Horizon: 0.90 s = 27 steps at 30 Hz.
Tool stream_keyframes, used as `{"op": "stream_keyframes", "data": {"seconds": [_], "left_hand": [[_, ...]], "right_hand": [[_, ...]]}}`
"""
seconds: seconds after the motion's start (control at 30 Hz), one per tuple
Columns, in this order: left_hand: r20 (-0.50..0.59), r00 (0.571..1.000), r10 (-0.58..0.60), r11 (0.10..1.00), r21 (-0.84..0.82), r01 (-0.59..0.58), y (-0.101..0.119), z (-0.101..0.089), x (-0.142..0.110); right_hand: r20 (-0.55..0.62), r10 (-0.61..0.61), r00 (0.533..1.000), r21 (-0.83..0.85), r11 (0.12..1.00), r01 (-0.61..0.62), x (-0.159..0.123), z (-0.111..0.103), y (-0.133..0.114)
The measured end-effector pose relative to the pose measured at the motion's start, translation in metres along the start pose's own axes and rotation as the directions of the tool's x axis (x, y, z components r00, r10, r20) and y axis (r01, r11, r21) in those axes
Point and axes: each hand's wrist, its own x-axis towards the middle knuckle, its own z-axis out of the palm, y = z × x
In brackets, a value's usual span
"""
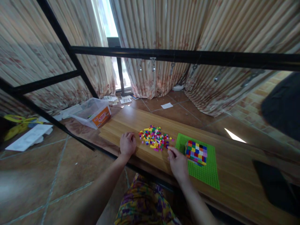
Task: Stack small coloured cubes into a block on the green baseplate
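Right hand pinching small orange brick, left hand curled by brick pile

Your right hand has thumb and index finger pressed together at the tips, with a small orange brick between them; its exact shape is too small to make out. Those fingertips sit at the near right edge of the loose brick pile, between it and the green baseplate. Your left hand rests at the near edge of the wooden table, fingers curled in loosely, just left of the pile; can't tell if anything is under them.

Pile is mixed colors, spread flat between your hands, slightly beyond them. Block of joined bricks, multicolored, stands on the baseplate, just right of your right fingers and apart from them. Clear plastic bin with an orange label sits beyond your left hand, at the table's left end.
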Motion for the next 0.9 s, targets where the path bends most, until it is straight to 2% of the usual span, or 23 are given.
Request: {"op": "stream_keyframes", "data": {"seconds": [0.1,0.2,0.37,0.43,0.57,0.7,0.9], "left_hand": [[0.004,1.000,-0.009,1.000,-0.004,0.009,0.001,-0.001,0.000],[0.010,1.000,-0.009,1.000,-0.007,0.009,0.003,-0.002,-0.001],[0.024,0.999,-0.026,0.999,-0.034,0.027,0.003,-0.002,-0.001],[0.024,0.999,-0.030,0.999,-0.036,0.031,0.002,-0.001,-0.001],[0.017,1.000,-0.015,0.999,-0.029,0.015,0.002,-0.001,-0.001],[0.012,1.000,-0.012,1.000,-0.026,0.013,0.002,-0.002,-0.001],[-0.002,1.000,0.001,1.000,-0.002,-0.001,0.001,-0.003,0.002]], "right_hand": [[0.043,-0.174,0.984,-0.216,0.960,0.179,0.015,0.008,0.000],[0.082,-0.246,0.966,-0.320,0.911,0.259,0.022,0.012,0.002],[0.044,-0.289,0.956,-0.353,0.891,0.286,0.015,0.012,-0.001],[0.074,-0.302,0.951,-0.334,0.891,0.309,0.009,0.015,-0.006],[0.172,-0.324,0.930,-0.370,0.854,0.366,0.002,0.031,-0.016],[0.162,-0.313,0.936,-0.468,0.810,0.353,0.002,0.044,-0.018],[0.154,-0.305,0.940,-0.370,0.864,0.341,-0.003,0.037,-0.022]]}}
